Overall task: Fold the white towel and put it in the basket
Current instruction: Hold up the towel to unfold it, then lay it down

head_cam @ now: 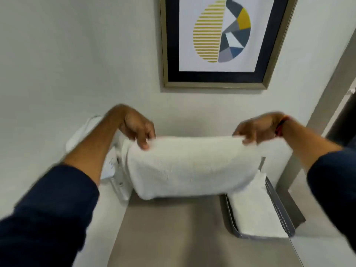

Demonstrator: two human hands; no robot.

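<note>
A white towel [190,166] hangs doubled over in the air above the beige counter, held by its top edge. My left hand [137,130] pinches the upper left corner, and my right hand [256,130] pinches the upper right corner. Low on the right stands a grey basket [280,207] with white stitching, holding folded white towels [254,211]. The hanging towel covers the basket's far left corner.
The beige counter [169,234] runs toward the wall. White items [115,170] sit on the left behind my left forearm. A framed abstract picture [217,41] hangs on the wall above. A dark doorway edge shows at far right.
</note>
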